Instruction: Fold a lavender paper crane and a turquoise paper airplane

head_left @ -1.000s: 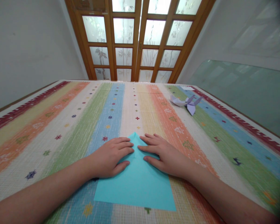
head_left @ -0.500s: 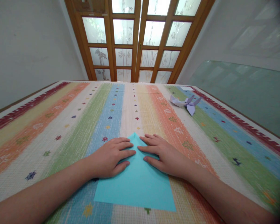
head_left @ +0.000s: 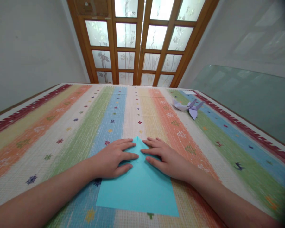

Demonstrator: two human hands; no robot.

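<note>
Striped mat [head_left: 61, 126]: turquoise paper [head_left: 137, 190], far corners folded, peaked top.

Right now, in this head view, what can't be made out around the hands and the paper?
- Upper corners of the turquoise paper: covered by the left hand and right hand, so the folds beneath are hidden.
- Purple folded paper figure: too far off and small to tell its shape.
- Striped mat: near edge cut off by the bottom of the frame.
- Glass door panes: frosted, nothing behind them shows.
</note>
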